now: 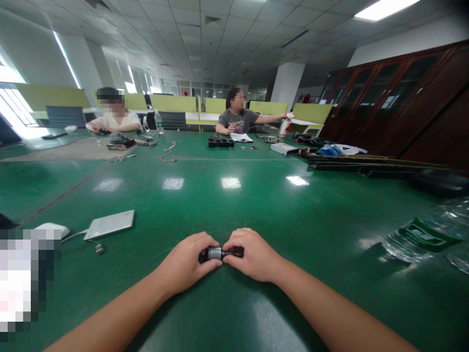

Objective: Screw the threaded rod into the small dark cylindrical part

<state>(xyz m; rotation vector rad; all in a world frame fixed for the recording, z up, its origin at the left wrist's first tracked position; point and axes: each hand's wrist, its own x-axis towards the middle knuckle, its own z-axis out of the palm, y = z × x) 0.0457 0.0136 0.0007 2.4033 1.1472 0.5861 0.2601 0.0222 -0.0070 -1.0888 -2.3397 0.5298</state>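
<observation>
Left hand [186, 261] closed on thick end of 1 dark, silver-banded cylindrical piece [214, 253]; right hand [254, 255] pinches slim end. Piece at green table [176, 205], centred before me. For good control: 2 pinches level, coaxial, light, no bending. Long axis runs left-right; slim end points right.

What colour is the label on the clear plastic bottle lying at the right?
Green, with pale lettering: the label, clearest in the head view.
</observation>
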